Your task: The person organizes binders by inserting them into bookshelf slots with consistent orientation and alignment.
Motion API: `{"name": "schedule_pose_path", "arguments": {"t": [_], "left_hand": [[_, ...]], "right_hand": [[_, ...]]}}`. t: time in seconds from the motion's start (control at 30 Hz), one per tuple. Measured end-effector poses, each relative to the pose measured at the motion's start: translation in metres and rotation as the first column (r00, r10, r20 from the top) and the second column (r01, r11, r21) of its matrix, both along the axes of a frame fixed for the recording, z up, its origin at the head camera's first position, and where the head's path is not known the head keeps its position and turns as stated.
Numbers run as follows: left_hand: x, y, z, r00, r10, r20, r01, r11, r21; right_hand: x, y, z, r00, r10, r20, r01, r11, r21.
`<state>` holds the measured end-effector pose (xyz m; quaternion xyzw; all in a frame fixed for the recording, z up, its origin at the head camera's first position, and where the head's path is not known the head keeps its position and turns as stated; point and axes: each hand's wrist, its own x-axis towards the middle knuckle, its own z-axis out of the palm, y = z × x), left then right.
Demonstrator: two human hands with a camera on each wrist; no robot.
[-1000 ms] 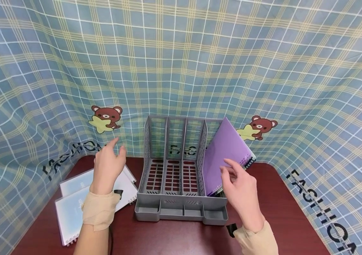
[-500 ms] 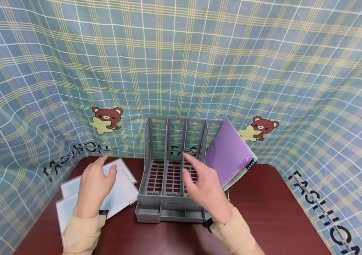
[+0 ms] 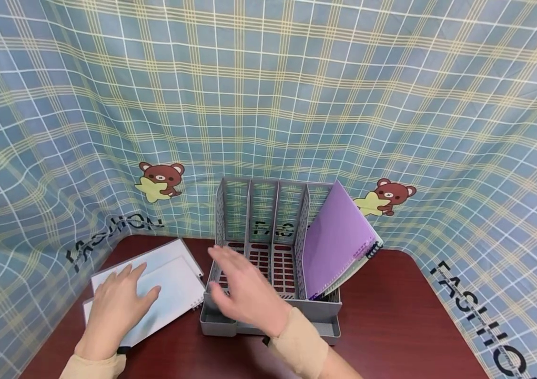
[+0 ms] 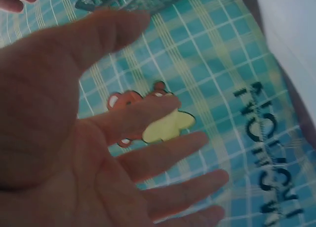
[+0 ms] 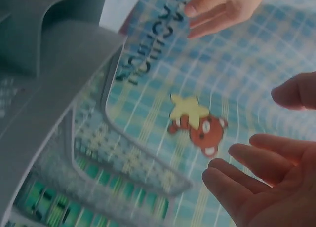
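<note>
Two pale blue-and-white spiral notebooks (image 3: 173,287) lie overlapping on the left of the table. Over their left part hovers my left hand (image 3: 115,305), fingers spread and palm down; the left wrist view shows the same hand (image 4: 113,138) with nothing in it. My right hand (image 3: 244,292) is in front of the grey desktop file rack (image 3: 292,308), overlapping its left slots in the head view. Its fingers are extended, and the right wrist view shows this hand (image 5: 261,172) holding nothing. A purple spiral notebook (image 3: 336,242) leans in the rack's rightmost slot, with another pale one behind it.
The rack has upright dividers and a low front tray (image 3: 218,323) with small compartments. It stands mid-table on a dark red tabletop (image 3: 391,316). A plaid curtain (image 3: 268,105) with bear prints hangs around the back and sides.
My right hand has swept left from the purple notebook to the rack's left side. My left hand has come down and left over the pale notebooks.
</note>
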<state>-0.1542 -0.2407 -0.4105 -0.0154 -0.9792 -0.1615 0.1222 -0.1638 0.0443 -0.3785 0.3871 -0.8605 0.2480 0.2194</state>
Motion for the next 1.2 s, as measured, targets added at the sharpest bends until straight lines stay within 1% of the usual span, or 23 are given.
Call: {"name": "schedule_pose_path", "arguments": {"t": [0.13,0.27,0.33,0.47,0.53,0.63,0.8,0.9,1.03,1.2], "left_hand": [[0.006,-0.015,-0.01,0.995,0.03,0.095,-0.03,1.0,-0.002],[0.011,-0.026,-0.019,0.984,0.028,0.173,-0.028,1.0,-0.003],[0.013,-0.03,-0.024,0.976,0.028,0.214,-0.03,1.0,0.005],[0.015,-0.033,-0.037,0.966,0.037,0.256,-0.038,0.999,-0.001],[0.017,-0.033,-0.044,0.963,0.043,0.265,-0.043,0.999,-0.006],[0.019,-0.036,-0.053,0.953,0.05,0.299,-0.047,0.999,-0.015],[0.019,-0.044,-0.063,0.931,0.05,0.362,-0.051,0.999,-0.005],[0.018,-0.047,-0.067,0.921,0.051,0.386,-0.058,0.998,0.007],[0.019,-0.05,-0.072,0.911,0.049,0.41,-0.059,0.998,0.013],[0.02,-0.052,-0.079,0.908,0.005,0.419,-0.026,0.999,0.045]], "right_hand": [[0.001,-0.021,-0.004,1.0,0.017,0.008,-0.018,0.995,0.094],[0.001,-0.038,-0.012,0.999,0.04,0.023,-0.043,0.989,0.144],[0.001,-0.045,-0.017,0.998,0.05,0.033,-0.054,0.984,0.167],[0.002,-0.061,-0.026,0.997,0.058,0.056,-0.069,0.975,0.213],[0.002,-0.069,-0.031,0.997,0.045,0.069,-0.061,0.969,0.239],[0.003,-0.079,-0.039,0.995,0.035,0.097,-0.06,0.961,0.269],[0.001,-0.092,-0.051,0.988,0.038,0.15,-0.082,0.95,0.302],[-0.001,-0.099,-0.058,0.986,0.023,0.165,-0.075,0.945,0.319],[-0.005,-0.109,-0.067,0.989,-0.022,0.147,-0.034,0.929,0.368],[-0.008,-0.117,-0.08,0.993,-0.043,0.111,-0.009,0.902,0.431]]}}
